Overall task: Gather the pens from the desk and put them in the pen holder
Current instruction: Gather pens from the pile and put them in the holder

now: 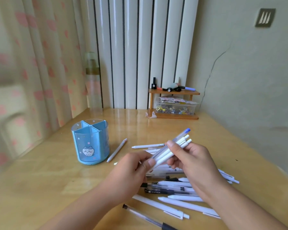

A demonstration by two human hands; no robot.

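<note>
Nearest to the camera, at the bottom edge of the head view, lies a clear pen with a black grip section [145,216], and just beyond it many loose pens [176,195], mostly white, are scattered on the bench [40,188] under and around the two forearms. Above this pile, both hands hold one small bundle of pens [171,151]: one clear pen with a blue cap and two or three white ones. The right hand [191,161] has its grip curled around the upper part of the bundle, with the thumb on top, and the left hand [133,165] pinches the lower end between thumb and fingers. The long axis of the bundle goes diagonally, low end toward the left hand and the blue cap pointing up and to the right, away from the person. The pen holder [91,143], blue, with separate compartments that look empty, stands upright to the left of the bundle, and the left hand is the nearer one to it. A pencil [117,150] lies on the bench between the holder and the hands. I judge that the bundle must travel left and turn more upright before it can enter a compartment from above.
</note>
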